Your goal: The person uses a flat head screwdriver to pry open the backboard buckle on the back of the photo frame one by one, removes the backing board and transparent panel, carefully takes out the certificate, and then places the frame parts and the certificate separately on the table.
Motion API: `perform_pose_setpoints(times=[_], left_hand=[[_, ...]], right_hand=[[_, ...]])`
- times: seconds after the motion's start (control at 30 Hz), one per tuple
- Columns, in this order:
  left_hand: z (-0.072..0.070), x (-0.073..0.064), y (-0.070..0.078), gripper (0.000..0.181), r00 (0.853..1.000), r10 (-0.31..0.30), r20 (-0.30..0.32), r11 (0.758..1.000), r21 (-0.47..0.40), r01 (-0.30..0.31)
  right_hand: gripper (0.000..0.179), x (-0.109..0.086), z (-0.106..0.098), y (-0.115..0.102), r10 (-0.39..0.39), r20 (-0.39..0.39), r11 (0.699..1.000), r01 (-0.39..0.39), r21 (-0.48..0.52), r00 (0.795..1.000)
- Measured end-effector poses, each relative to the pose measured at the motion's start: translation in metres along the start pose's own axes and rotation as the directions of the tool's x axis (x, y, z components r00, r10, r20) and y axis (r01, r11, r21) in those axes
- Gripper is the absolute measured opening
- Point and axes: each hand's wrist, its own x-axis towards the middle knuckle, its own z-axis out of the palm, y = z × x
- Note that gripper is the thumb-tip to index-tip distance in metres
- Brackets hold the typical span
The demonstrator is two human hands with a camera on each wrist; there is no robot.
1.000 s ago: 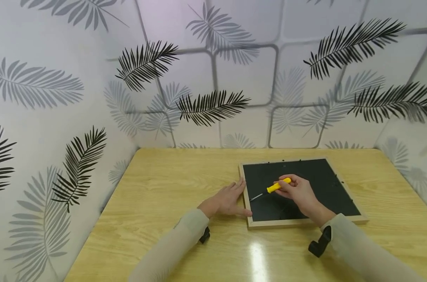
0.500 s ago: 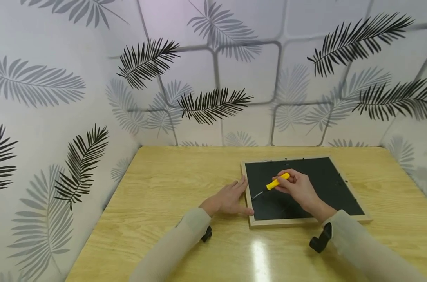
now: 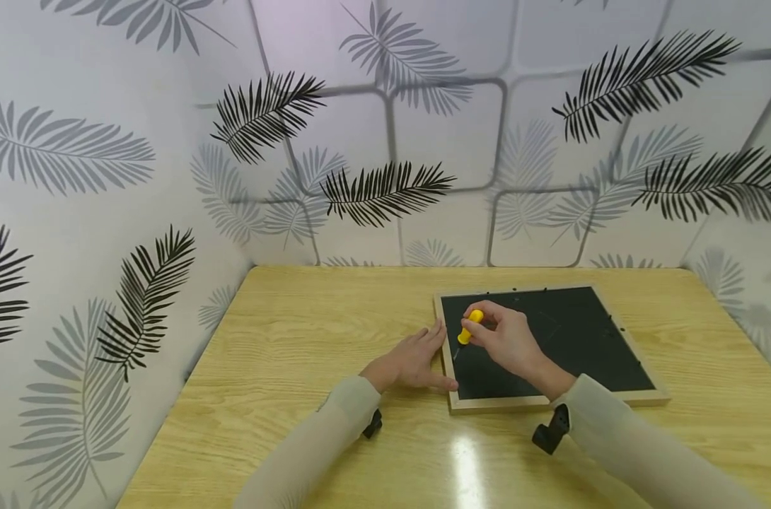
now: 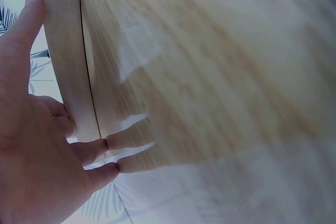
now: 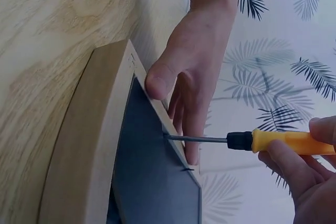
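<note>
A light wooden picture frame (image 3: 500, 405) lies back side up on the table, its black backing board (image 3: 573, 343) showing. My right hand (image 3: 511, 348) pinches the yellow handle of a screwdriver (image 3: 470, 329) between thumb and fingers. In the right wrist view the screwdriver's tip (image 5: 168, 137) meets the edge of the backing by the frame's inner side. My left hand (image 3: 411, 359) rests against the frame's left side, thumb spread toward the near corner. Its fingers touch the wood in the left wrist view, where the frame's outer side (image 4: 65, 51) shows.
Small dark tabs stick up along the frame's far and right sides; one tab (image 5: 188, 169) shows close to the screwdriver. The wooden table (image 3: 322, 318) meets a leaf-patterned wall (image 3: 436, 233) at the back. Black straps sit on both wrists.
My right hand has moved left and turned the screwdriver from a low slant to a steeper one, its tip staying near the frame's left side. The left hand has stayed in place.
</note>
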Motion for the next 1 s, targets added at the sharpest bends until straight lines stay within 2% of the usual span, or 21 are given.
perform_pose_setpoints(times=[0.1,0.27,0.5,0.6,0.8,1.0], left_hand=[[0.0,-0.001,0.0,0.111,1.0,0.0,0.002,1.0,0.003,0.0],[-0.002,-0.002,0.002,0.111,1.0,-0.006,0.005,1.0,-0.007,0.006],[-0.002,-0.003,0.002,0.112,1.0,-0.016,0.014,1.0,-0.003,0.016],[-0.003,-0.003,0.003,0.112,1.0,-0.013,0.01,1.0,0.001,0.013],[-0.001,-0.002,0.004,0.111,1.0,0.004,0.012,1.0,0.001,-0.004],[0.003,0.001,0.001,0.112,1.0,-0.01,0.004,1.0,0.008,0.01]], right_hand=[[0.012,-0.001,0.0,0.001,0.012,-0.018,1.0,-0.011,0.013,1.0],[0.012,-0.002,0.003,-0.003,-0.001,-0.006,1.0,0.001,0.005,1.0],[0.011,-0.002,0.012,-0.016,-0.083,0.026,0.99,0.086,-0.114,0.996],[0.011,-0.002,0.012,-0.017,-0.083,0.024,0.988,0.085,-0.127,0.996],[0.02,0.0,0.0,0.003,0.033,0.011,0.999,-0.033,0.033,0.999],[0.037,0.003,-0.016,0.033,0.199,-0.033,0.967,-0.191,0.171,0.979]])
